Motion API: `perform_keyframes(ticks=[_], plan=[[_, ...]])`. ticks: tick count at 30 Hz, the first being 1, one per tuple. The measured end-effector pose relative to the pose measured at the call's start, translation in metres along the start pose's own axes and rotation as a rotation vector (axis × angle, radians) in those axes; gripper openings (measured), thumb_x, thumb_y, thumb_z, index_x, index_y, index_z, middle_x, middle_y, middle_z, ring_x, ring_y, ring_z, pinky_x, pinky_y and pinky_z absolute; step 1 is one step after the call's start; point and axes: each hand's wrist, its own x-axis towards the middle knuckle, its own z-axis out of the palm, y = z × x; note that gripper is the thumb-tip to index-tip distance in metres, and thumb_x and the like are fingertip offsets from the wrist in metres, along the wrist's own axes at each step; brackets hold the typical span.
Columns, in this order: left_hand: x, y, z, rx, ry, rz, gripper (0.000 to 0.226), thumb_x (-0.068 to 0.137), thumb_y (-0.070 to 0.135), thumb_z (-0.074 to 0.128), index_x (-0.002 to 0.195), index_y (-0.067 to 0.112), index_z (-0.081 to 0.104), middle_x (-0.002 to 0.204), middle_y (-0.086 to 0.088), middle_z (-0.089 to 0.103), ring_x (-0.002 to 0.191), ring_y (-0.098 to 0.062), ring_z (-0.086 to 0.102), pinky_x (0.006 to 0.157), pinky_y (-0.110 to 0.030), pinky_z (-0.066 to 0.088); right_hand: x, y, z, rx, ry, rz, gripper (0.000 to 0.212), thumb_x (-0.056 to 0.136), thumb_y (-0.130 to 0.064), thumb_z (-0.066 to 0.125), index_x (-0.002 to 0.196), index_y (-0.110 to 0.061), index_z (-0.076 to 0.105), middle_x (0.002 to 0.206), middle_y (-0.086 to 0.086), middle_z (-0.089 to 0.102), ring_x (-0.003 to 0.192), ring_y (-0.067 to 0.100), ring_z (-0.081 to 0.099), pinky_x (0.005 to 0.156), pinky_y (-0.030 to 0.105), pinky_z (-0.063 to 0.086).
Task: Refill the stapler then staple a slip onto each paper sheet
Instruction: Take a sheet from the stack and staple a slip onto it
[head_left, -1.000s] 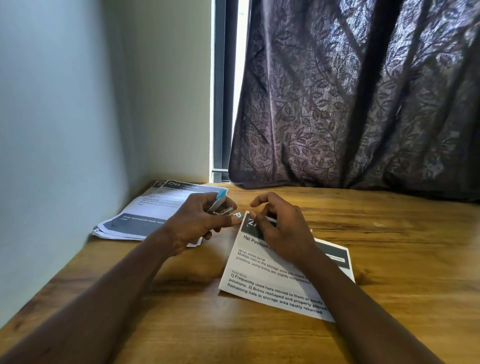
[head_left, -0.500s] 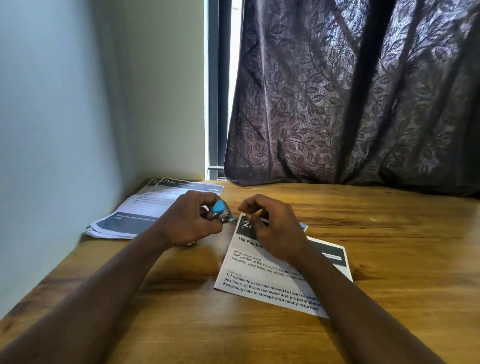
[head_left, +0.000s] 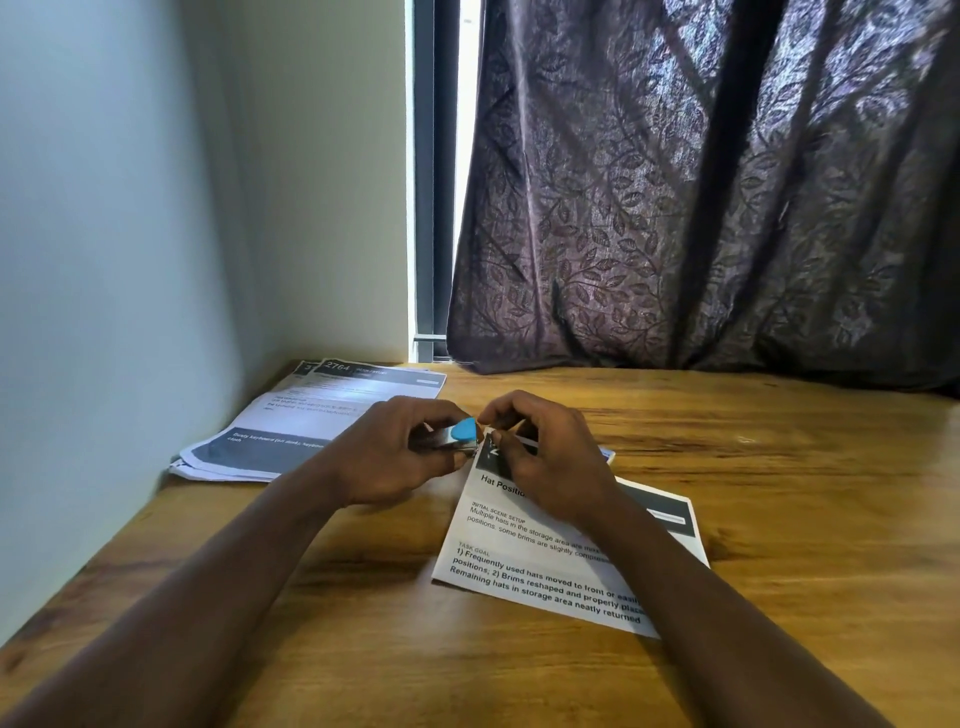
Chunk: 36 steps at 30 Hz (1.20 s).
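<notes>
- Hands close together at mid-surface: left hand (head_left: 384, 457) curled round a small silver stapler (head_left: 457, 434) with a blue nose, right hand (head_left: 550, 462) pinching the top left corner of a printed paper sheet (head_left: 545, 571), fingertips bent down onto it.
- Nearest, lying flat and skewed on the wooden surface (head_left: 779, 519): the lower half of that sheet, unheld, headed "Hat Position".
- At the corner, stapler nose just beside the pinched edge; touching or apart, impossible to tell. Slip not separable from the sheet under the fingers.
- Likely step: lining up the corner for a staple.
- Risk: staple missing the slip or catching one layer only, on a loosened pinch with layers sliding apart.
- Risk: a fingertip nipped, so near the nose.
- Risk: skewed sheet pivoting on smooth wood under pressure, with nothing weighting its lower half.
- Risk: jam or empty click from a badly seated refill; magazine hidden in the palm.
- Farther left, against the wall (head_left: 104, 260): stack of printed sheets (head_left: 291, 431), slightly fanned.
- Beyond: dark leaf-patterned curtain (head_left: 701, 208) beside a bright window strip (head_left: 465, 208).
</notes>
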Motion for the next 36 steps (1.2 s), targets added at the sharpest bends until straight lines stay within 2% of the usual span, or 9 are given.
perform_keyframes(ticks=[5, 10, 15, 19, 21, 24, 28, 31, 36], plan=[[-0.002, 0.007, 0.0, -0.114, -0.039, -0.125, 0.04, 0.082, 0.059, 0.069, 0.113, 0.038, 0.057, 0.104, -0.012, 0.076, 0.093, -0.037, 0.067, 0.079, -0.052, 0.057, 0.0, -0.001, 0.0, 0.042, 0.015, 0.008, 0.026, 0.091, -0.008, 0.072, 0.106, -0.028, 0.066, 0.089, -0.01, 0.07, 0.081, 0.006, 0.066, 0.075, 0.03, 0.059], [-0.005, 0.02, 0.004, -0.324, -0.06, -0.187, 0.045, 0.097, 0.057, 0.037, 0.103, 0.023, 0.064, 0.088, -0.007, 0.07, 0.069, -0.002, 0.059, 0.058, -0.015, 0.048, -0.002, -0.004, 0.001, 0.085, 0.004, 0.036, 0.041, 0.093, -0.007, 0.07, 0.121, -0.034, 0.058, 0.092, -0.007, 0.068, 0.084, 0.011, 0.071, 0.073, 0.034, 0.061], [-0.005, 0.014, 0.009, -0.424, -0.092, -0.277, 0.04, 0.088, 0.058, 0.056, 0.097, 0.025, 0.076, 0.094, 0.0, 0.079, 0.089, -0.021, 0.067, 0.073, -0.024, 0.05, -0.001, -0.004, 0.001, 0.058, 0.01, 0.014, 0.053, 0.091, -0.004, 0.07, 0.13, -0.036, 0.053, 0.094, -0.004, 0.072, 0.091, 0.014, 0.07, 0.085, 0.042, 0.061], [-0.004, 0.014, 0.004, -0.642, -0.11, -0.349, 0.039, 0.077, 0.056, 0.063, 0.074, 0.02, 0.079, 0.069, -0.004, 0.068, 0.051, -0.005, 0.05, 0.047, -0.014, 0.036, -0.001, -0.005, 0.001, 0.07, 0.011, 0.017, 0.055, 0.093, -0.006, 0.069, 0.134, -0.037, 0.048, 0.095, -0.006, 0.074, 0.096, 0.015, 0.07, 0.089, 0.047, 0.059], [-0.003, 0.01, 0.002, -0.671, -0.138, -0.355, 0.04, 0.071, 0.057, 0.068, 0.073, 0.019, 0.08, 0.065, -0.004, 0.062, 0.044, -0.005, 0.044, 0.045, -0.014, 0.032, -0.001, -0.006, 0.002, 0.069, 0.007, 0.026, 0.056, 0.093, -0.009, 0.07, 0.134, -0.039, 0.047, 0.097, -0.007, 0.075, 0.1, 0.017, 0.069, 0.092, 0.049, 0.057], [-0.002, 0.005, -0.001, -0.681, -0.163, -0.37, 0.047, 0.064, 0.057, 0.076, 0.083, 0.014, 0.082, 0.07, -0.009, 0.063, 0.044, -0.005, 0.042, 0.045, -0.015, 0.033, 0.0, -0.007, 0.003, 0.054, -0.001, 0.032, 0.057, 0.092, -0.015, 0.072, 0.135, -0.043, 0.045, 0.099, -0.008, 0.077, 0.103, 0.019, 0.069, 0.094, 0.049, 0.055], [-0.001, 0.002, -0.001, -0.693, -0.164, -0.385, 0.031, 0.073, 0.044, 0.076, 0.081, 0.015, 0.081, 0.088, -0.016, 0.077, 0.048, -0.007, 0.043, 0.049, -0.018, 0.036, 0.001, -0.007, 0.004, 0.052, 0.01, 0.027, 0.058, 0.091, -0.018, 0.074, 0.136, -0.043, 0.047, 0.099, -0.01, 0.078, 0.105, 0.018, 0.069, 0.099, 0.05, 0.052], [0.0, 0.001, 0.001, -0.662, -0.161, -0.381, 0.034, 0.077, 0.039, 0.076, 0.09, 0.007, 0.078, 0.099, -0.019, 0.078, 0.051, -0.008, 0.046, 0.051, -0.019, 0.039, 0.0, -0.008, 0.004, 0.059, 0.007, 0.043, 0.059, 0.091, -0.016, 0.073, 0.136, -0.044, 0.046, 0.101, -0.009, 0.078, 0.11, 0.021, 0.067, 0.1, 0.051, 0.052], [-0.001, 0.003, 0.003, -0.611, -0.1, -0.332, 0.032, 0.078, 0.033, 0.076, 0.089, 0.003, 0.077, 0.086, -0.019, 0.078, 0.044, -0.006, 0.045, 0.043, -0.015, 0.037, 0.0, -0.01, 0.002, 0.078, 0.014, 0.008, 0.057, 0.09, -0.012, 0.073, 0.136, -0.037, 0.05, 0.095, -0.011, 0.077, 0.1, 0.011, 0.07, 0.102, 0.049, 0.051]])
